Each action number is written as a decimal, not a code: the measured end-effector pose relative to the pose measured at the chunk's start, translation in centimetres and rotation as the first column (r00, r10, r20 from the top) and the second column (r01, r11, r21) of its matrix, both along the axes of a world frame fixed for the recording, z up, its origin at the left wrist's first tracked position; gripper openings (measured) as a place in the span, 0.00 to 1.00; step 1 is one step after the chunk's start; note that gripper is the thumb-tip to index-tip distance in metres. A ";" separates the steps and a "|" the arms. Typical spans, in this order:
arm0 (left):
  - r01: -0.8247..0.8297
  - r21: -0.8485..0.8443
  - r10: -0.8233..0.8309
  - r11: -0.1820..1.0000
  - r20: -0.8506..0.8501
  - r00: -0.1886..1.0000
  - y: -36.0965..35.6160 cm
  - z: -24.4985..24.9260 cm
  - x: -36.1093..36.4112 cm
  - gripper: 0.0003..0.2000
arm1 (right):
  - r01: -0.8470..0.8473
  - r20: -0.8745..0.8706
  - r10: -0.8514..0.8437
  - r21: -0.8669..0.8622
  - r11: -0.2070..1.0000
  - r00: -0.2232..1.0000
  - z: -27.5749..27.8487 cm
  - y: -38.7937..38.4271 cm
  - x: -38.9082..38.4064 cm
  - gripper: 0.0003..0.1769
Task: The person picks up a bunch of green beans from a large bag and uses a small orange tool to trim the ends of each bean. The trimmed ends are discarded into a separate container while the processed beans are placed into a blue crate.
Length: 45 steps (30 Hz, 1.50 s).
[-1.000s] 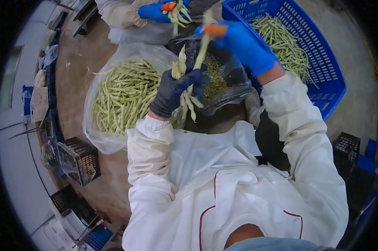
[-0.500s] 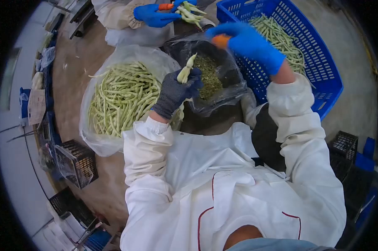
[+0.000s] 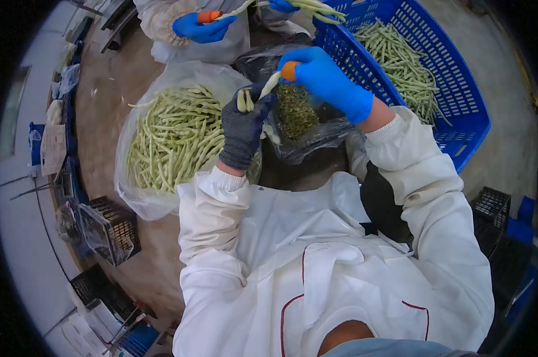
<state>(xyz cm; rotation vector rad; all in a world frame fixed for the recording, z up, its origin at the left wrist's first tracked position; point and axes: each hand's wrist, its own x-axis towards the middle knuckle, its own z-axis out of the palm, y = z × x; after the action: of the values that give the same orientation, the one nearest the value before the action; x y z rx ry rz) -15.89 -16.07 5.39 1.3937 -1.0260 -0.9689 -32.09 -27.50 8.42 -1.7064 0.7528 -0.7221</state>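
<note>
My left hand (image 3: 243, 128), in a dark grey knit glove, is closed around a few pale green beans (image 3: 245, 100) whose ends stick out between the fingers. One long bean (image 3: 269, 87) reaches up and right from it to my right hand (image 3: 328, 80). That hand wears a blue glove with an orange cover at a fingertip, and its fingers are pinched at the bean's end. Below both hands lies a dark plastic bag (image 3: 328, 128) with green trimmings (image 3: 297, 113). A clear bag (image 3: 124, 140) full of beans (image 3: 177, 140) stands beside my left hand.
A blue perforated crate (image 3: 472, 113) with beans (image 3: 400, 65) stands at upper right. Across from me, a person's blue-gloved hand (image 3: 205, 28) wears an orange fingertip cover, with beans (image 3: 316, 7) in their other hand. Black crates (image 3: 111, 229) stand at left.
My right hand has come down and left from beside the crate to the bean's end. My left hand has shifted slightly left. The other person's beans have moved right, toward the crate.
</note>
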 end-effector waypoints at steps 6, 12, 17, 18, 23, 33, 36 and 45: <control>-0.034 0.149 0.064 0.988 -0.201 0.978 1.1 2.6 -1.5 0.13 | -0.092 0.474 0.021 0.128 0.987 0.880 -4.8 0.3 1.7 0.10; -0.077 0.053 0.087 0.996 -0.245 0.966 1.0 4.0 -1.9 0.11 | -0.304 0.538 -0.159 0.669 0.679 0.828 -3.1 0.8 1.7 0.12; -0.175 -0.120 0.085 0.977 -0.532 0.843 0.1 1.9 0.7 0.11 | -0.197 0.122 0.164 0.343 0.918 0.979 -1.2 1.5 1.2 0.14; -0.210 -0.174 0.075 0.962 -0.572 0.817 -0.1 1.8 1.5 0.11 | -0.195 0.069 0.183 0.321 0.927 0.981 -2.0 1.7 1.2 0.14; -0.226 -0.289 0.061 0.930 -0.484 0.873 0.7 3.5 6.7 0.18 | -0.164 -0.648 0.011 -0.175 0.971 0.761 -3.6 0.0 -0.3 0.13; -0.260 -0.410 -0.082 0.874 -0.653 0.753 2.3 3.6 13.2 0.20 | -0.366 -0.876 -0.066 -0.267 0.892 0.478 -10.1 -2.0 -2.8 0.15; -0.269 -0.351 -0.046 0.897 -0.678 0.733 1.9 2.9 12.0 0.20 | -0.318 -0.633 0.047 -0.322 0.892 0.773 -8.2 -1.6 -1.2 0.20; -0.263 -0.269 0.000 0.927 -0.699 0.716 1.0 2.6 9.6 0.20 | -0.473 0.317 0.352 0.647 0.598 0.880 -1.9 2.4 1.2 0.15</control>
<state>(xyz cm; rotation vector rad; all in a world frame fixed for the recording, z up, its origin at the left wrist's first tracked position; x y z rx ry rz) -6.27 -15.11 7.99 0.6835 -0.4754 -1.0179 -30.88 -25.12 6.55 -1.0138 0.4001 -0.1685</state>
